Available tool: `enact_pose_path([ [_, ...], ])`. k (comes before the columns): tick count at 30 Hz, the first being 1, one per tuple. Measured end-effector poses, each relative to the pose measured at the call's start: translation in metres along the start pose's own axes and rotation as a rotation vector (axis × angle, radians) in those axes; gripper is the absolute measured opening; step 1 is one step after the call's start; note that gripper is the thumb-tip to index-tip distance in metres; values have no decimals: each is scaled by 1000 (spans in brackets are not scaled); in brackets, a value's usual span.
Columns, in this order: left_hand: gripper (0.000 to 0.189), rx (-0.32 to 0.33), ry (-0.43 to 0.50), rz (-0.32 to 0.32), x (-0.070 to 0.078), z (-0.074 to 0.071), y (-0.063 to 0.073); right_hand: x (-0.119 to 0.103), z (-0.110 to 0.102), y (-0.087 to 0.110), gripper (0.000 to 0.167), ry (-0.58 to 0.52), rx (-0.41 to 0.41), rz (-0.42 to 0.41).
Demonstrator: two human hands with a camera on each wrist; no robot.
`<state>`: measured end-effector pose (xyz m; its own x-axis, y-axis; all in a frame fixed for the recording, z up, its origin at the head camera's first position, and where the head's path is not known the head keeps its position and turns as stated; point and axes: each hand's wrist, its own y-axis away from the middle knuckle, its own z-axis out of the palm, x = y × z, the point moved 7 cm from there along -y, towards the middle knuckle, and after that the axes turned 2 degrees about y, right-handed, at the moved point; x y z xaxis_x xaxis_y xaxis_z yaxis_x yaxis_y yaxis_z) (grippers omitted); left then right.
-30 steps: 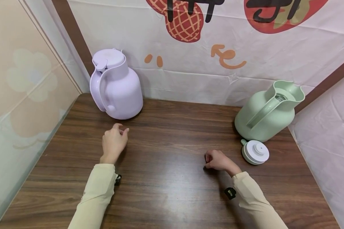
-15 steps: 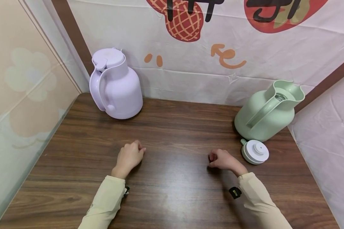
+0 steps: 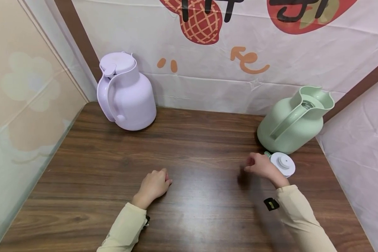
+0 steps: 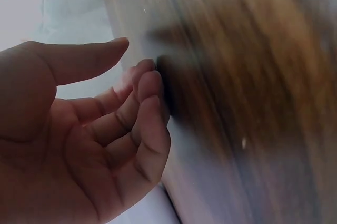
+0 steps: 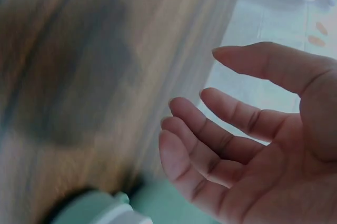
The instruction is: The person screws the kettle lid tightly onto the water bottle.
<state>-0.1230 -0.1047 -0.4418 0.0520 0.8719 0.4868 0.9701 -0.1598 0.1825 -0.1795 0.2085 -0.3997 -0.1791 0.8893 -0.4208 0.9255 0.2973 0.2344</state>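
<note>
My left hand (image 3: 154,183) is over the middle of the table, its fingers loosely curled around nothing, as the left wrist view shows. Close beside the round lid (image 3: 283,163) is my right hand (image 3: 261,165), overlapping its left part in the head view. In the right wrist view the right fingers (image 5: 221,145) are loosely bent and bare of any object. The lid lies with its white stopper side up, a small green tab at its edge. Just behind it stands a green thermos jug (image 3: 291,120), its mouth uncovered.
A lilac thermos jug (image 3: 129,92) with its lid on stands at the back left of the wooden table (image 3: 189,143). Behind the table hangs a printed cloth (image 3: 204,87), and other cloth panels close in both sides.
My left hand has moved away from the lilac jug, toward the right and nearer the front. The right hand has shifted right, up to the lid. Both jugs stay put.
</note>
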Motion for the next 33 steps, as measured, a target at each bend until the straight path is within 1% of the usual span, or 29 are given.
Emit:
enact_pose_path([
  [6, 19, -6, -47, 42, 5, 5, 4, 12, -29, 9, 12, -17, 20, 55],
  [10, 19, -3, -62, 63, 7, 6, 5, 21, -48, 13, 16, -11, 56, 105],
  [14, 20, 5, -57, 70, 7, 6, 6, 31, -62, 15, 23, -5, 76, 155],
  [18, 20, 7, -51, 78, 7, 7, 7, 37, -74, 15, 29, 15, 108, 176],
  [23, 22, 8, -41, 87, 8, 8, 7, 42, -87, 14, 30, 7, 158, 191],
  [28, 23, 1, -10, 84, 9, 7, 7, 44, -96, 9, 33, -27, 221, 177],
  [33, 23, -16, 11, 73, 10, 6, 8, 45, -101, 7, 39, -77, 264, 204],
])
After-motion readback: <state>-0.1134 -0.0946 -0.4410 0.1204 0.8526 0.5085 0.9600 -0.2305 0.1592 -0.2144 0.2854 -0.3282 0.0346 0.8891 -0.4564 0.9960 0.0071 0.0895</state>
